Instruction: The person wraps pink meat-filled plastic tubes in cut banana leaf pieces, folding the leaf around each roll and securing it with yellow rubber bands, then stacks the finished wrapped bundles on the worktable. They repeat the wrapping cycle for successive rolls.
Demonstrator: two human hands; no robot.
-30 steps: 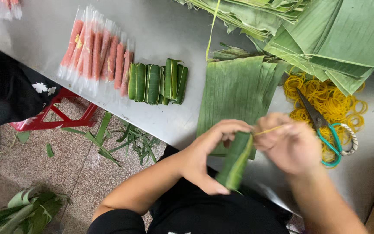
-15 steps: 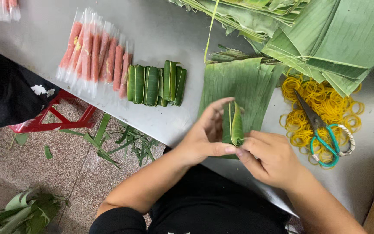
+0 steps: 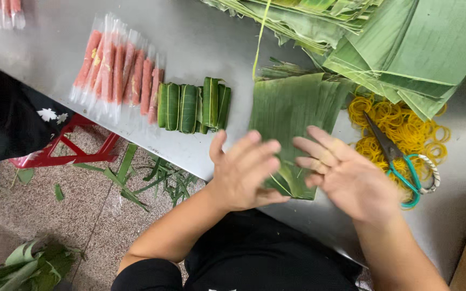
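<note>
My left hand (image 3: 244,170) lies flat, fingers spread, on the near left part of a stack of cut banana leaf sheets (image 3: 292,110) at the table's front edge. My right hand (image 3: 346,175) hovers open over the stack's near right corner, fingers apart and blurred. Neither hand holds anything. A wrapped green leaf roll is partly hidden under my palms. Several finished leaf-wrapped rolls (image 3: 192,105) lie in a row to the left, beside several pink sausages in clear plastic sleeves (image 3: 117,70).
A heap of yellow rubber bands (image 3: 400,129) with teal-handled scissors (image 3: 400,159) on it lies right of the leaves. Large banana leaves (image 3: 405,43) pile up at the back. A red stool (image 3: 66,148) and leaf scraps (image 3: 157,178) are on the floor.
A second ago both hands held a leaf roll above the table edge and tied it. Now the roll is down on the leaf stack and both hands have opened flat over it.
</note>
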